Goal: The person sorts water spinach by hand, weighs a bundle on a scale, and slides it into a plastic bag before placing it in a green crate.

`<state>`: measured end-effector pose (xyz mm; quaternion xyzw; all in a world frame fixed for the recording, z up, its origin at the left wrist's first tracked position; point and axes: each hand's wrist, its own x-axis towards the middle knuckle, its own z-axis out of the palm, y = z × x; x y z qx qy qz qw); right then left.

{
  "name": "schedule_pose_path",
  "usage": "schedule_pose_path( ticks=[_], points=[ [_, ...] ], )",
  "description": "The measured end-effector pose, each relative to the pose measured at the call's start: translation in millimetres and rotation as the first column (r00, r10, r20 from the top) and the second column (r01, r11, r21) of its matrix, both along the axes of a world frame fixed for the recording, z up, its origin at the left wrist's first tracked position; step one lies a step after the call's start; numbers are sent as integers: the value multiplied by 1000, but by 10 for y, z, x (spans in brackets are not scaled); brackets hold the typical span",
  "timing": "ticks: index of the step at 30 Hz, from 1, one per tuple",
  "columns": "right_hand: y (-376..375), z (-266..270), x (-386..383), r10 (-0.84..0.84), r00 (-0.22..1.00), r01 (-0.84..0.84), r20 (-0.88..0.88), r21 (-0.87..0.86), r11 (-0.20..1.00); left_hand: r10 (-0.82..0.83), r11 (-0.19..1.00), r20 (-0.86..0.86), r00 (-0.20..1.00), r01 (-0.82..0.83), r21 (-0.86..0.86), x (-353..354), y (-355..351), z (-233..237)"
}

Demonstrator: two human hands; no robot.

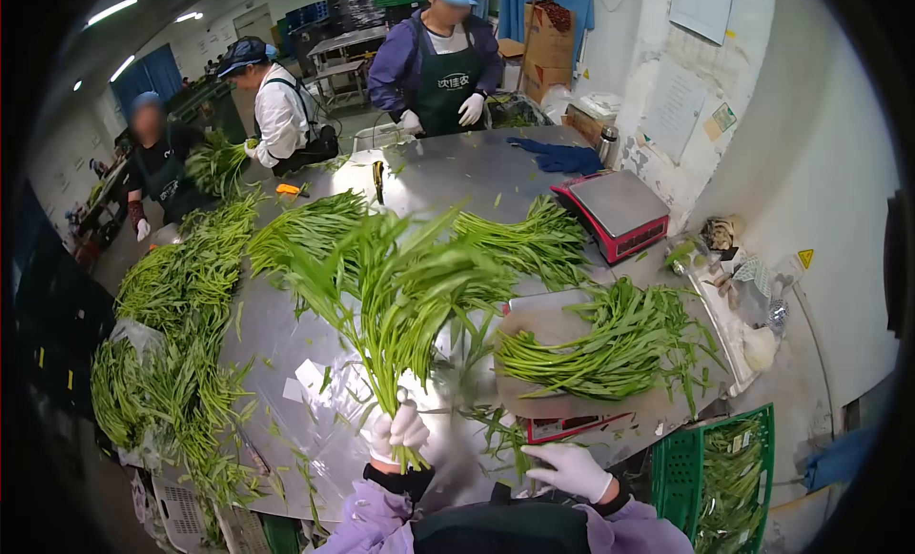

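My left hand, in a white glove, is wrapped round the lower stems of an upright bunch of leafy greens above the metal table. Stem ends stick out below the fist. My right hand, also gloved, is near the table's front edge with its fingers stretched to the left, near loose leaves. Just beyond it, a pile of greens lies on the pan of a red scale. More bunches lie behind, one at the centre left and one at the centre right.
A long heap of greens covers the table's left side. A second red scale stands at the back right. A green crate of packed greens is at the lower right. Several people in aprons stand beyond the metal table.
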<state>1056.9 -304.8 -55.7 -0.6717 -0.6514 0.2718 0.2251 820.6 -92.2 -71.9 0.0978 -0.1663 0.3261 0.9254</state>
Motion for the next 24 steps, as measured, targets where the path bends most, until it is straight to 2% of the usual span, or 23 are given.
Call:
schedule_pose_path(
  ticks=[1,3,6,7,8,9,10,11,13,16,21,23,24],
  points=[
    [26,99,39,-45,999,45,-24,0,999,-22,999,-2,1000,21,-32,3,-117,29],
    [147,315,157,-41,997,59,-64,313,948,-47,999,14,999,47,-23,23,-295,-4],
    [335,748,246,-144,953,257,-266,462,849,-94,993,-2,996,93,-74,52,-528,53],
    [395,898,192,-202,932,326,-301,452,830,-124,989,8,992,125,-75,61,-581,45],
    [497,1044,120,-230,939,329,-255,477,815,-153,984,26,988,155,-83,69,-627,30],
    [614,1110,92,-192,981,178,-35,564,806,-159,983,24,987,160,-84,67,-679,17],
    [767,1095,20,-154,985,62,83,656,752,-163,982,-19,986,161,-98,56,-727,5],
    [862,1064,-60,-164,959,-13,232,612,791,-166,981,-62,984,159,-111,44,-770,-7],
    [1017,891,-157,-200,951,-24,236,701,712,-158,982,-98,983,146,-123,34,-856,-20],
    [1083,716,-119,-177,955,-61,237,745,665,-144,987,-198,970,127,-95,-5,-898,-33],
    [1011,686,-105,-151,967,-51,205,736,675,-136,987,-339,931,156,33,-117,-890,-75],
    [954,671,-38,-229,973,183,-31,710,680,-152,966,-384,911,219,136,-169,-872,-92],
    [868,653,18,-237,942,333,-236,587,738,-109,969,-429,897,193,156,-230,-864,-125]
  ],
)
